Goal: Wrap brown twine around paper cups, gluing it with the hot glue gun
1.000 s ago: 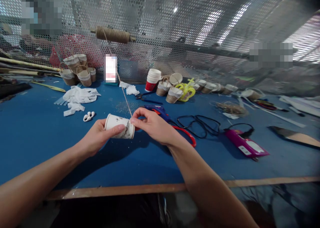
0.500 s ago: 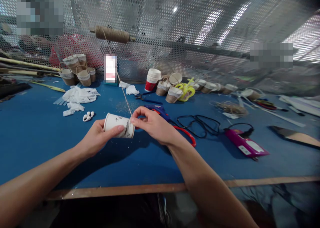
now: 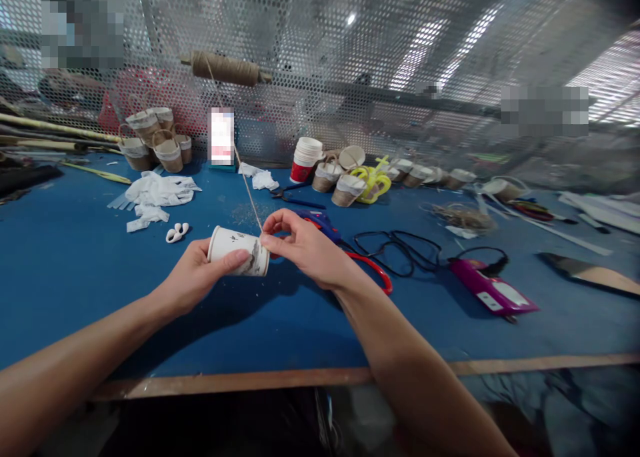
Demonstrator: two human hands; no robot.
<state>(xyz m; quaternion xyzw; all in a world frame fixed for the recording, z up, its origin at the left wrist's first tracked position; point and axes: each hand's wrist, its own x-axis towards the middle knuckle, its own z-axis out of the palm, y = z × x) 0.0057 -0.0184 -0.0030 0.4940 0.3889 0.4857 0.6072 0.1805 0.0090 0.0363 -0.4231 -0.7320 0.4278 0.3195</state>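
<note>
A white paper cup (image 3: 226, 245) with a dark printed pattern lies on its side in my left hand (image 3: 203, 275), thumb across its wall. At the cup's right end, my right hand (image 3: 295, 247) pinches a strand of brown twine (image 3: 249, 193) against the base rim. That strand runs taut up to a twine spool (image 3: 227, 69) mounted on the mesh panel. Exactly where the twine meets the cup is covered by my right fingertips. Just behind my right hand lies a blue glue gun (image 3: 323, 223), partly hidden by it.
Twine-wrapped cup baskets (image 3: 167, 155) are stacked back left. White gloves (image 3: 163, 190) lie nearer. A stack of paper cups (image 3: 307, 158), pliers (image 3: 300, 200) and yellow ribbon (image 3: 373, 182) stand behind. To the right are a black cable (image 3: 400, 247) and a purple device (image 3: 493, 289).
My right fingers have shifted very slightly upward at the cup's base. The cup, my left hand and the things on the table look the same.
</note>
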